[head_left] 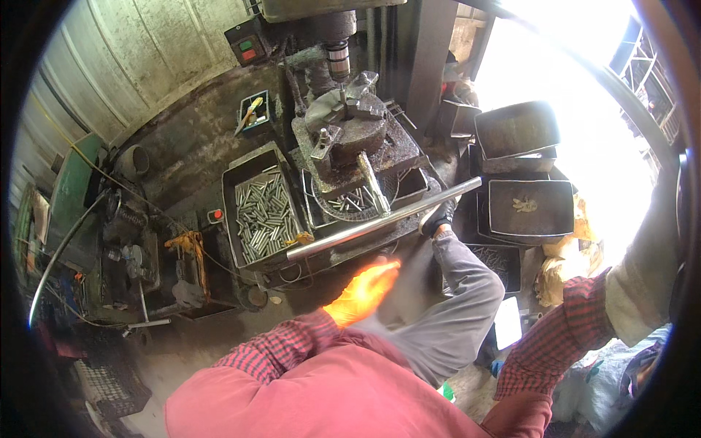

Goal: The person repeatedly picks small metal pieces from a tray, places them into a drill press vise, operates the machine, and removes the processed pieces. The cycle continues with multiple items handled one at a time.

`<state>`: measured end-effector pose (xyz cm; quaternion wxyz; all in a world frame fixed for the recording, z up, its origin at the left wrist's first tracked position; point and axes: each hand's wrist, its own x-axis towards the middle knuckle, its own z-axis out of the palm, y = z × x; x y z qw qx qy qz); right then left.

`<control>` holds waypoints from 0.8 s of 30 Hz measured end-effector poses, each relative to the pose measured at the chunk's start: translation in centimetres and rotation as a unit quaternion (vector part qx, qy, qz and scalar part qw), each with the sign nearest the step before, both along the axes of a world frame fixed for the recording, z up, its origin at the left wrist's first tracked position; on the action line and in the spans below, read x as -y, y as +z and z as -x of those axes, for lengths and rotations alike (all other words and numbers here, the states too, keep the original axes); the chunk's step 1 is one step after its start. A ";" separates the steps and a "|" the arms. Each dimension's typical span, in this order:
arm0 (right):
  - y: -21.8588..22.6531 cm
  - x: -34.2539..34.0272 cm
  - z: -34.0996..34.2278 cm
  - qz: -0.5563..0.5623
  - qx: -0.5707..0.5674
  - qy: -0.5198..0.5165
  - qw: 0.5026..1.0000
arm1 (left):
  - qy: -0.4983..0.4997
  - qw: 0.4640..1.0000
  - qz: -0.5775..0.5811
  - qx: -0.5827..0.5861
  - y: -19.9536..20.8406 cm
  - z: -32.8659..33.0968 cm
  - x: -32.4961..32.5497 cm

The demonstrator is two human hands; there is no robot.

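My left hand (363, 292), in a bright orange glove, hangs over my lap below a long metal bar (387, 217), apart from it. Its fingers look stretched out and it holds nothing that I can see; strong light washes out detail. At the right edge, my right hand (646, 248) is raised close to the camera in a pale grey glove, its fingers out of sight. In front stands a drill press with its drill chuck (338, 61) above a round clamping fixture (345, 124). Left of it, a metal tray (230, 219) holds several short metal pins (266, 212).
Stacked dark bins (531, 208) stand at the right, one with a pale glove (523, 205) inside. A small tool tray (253, 109) sits behind the pins. A red-and-green switch box (247, 48) is by the wall. Tools and an orange rag (191, 252) lie left.
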<state>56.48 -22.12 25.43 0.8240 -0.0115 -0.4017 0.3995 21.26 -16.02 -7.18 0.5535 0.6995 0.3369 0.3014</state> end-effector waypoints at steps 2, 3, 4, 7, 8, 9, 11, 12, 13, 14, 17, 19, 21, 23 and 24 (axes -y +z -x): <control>0.3 -0.2 0.2 -0.001 -0.003 -0.001 1.000 | -0.004 1.000 0.012 -0.012 0.0 0.0 0.3; 0.3 -0.2 0.3 0.001 -0.003 -0.002 1.000 | -0.006 1.000 0.014 -0.014 0.0 0.1 0.3; 0.4 -0.2 0.3 0.000 -0.003 -0.004 1.000 | -0.008 1.000 0.017 -0.017 0.0 0.1 0.4; -0.1 0.2 0.2 -0.003 -0.001 -0.014 1.000 | -0.011 1.000 0.016 -0.005 0.3 0.4 0.4; -0.6 0.2 0.3 -0.002 0.003 -0.019 1.000 | -0.008 1.000 0.023 0.004 0.4 0.4 0.3; -1.4 0.3 0.5 -0.001 0.009 -0.024 1.000 | -0.006 0.999 0.029 0.013 0.6 0.4 0.2; -3.7 0.5 1.4 0.009 0.026 -0.038 0.999 | 0.000 1.000 0.019 0.018 0.8 0.4 0.1; -5.3 0.6 2.4 0.016 0.037 -0.089 0.995 | 0.004 1.000 0.014 0.022 0.9 0.4 0.1; -7.6 0.6 3.9 0.051 0.053 -0.053 0.996 | -0.002 1.000 0.017 0.015 1.0 0.5 0.1; -10.2 0.8 5.9 0.100 0.061 -0.048 0.992 | -0.008 1.000 0.020 0.007 1.0 0.5 0.1; -18.1 1.6 12.2 0.383 0.134 0.021 0.914 | -0.008 1.000 0.008 0.005 1.1 0.5 0.1; -22.4 2.9 16.3 0.509 0.082 0.126 0.847 | 0.001 1.000 -0.003 0.030 1.4 0.3 -0.1; -24.8 4.1 19.2 0.407 0.047 0.174 0.896 | -0.002 0.996 0.014 0.087 2.0 -0.1 -0.2; -25.2 4.9 20.6 0.397 0.068 0.163 0.900 | -0.017 0.997 0.017 0.079 2.9 -0.5 -0.2; -25.0 5.1 20.9 0.406 0.096 0.169 0.893 | -0.027 0.996 0.033 0.081 3.4 -0.5 -0.3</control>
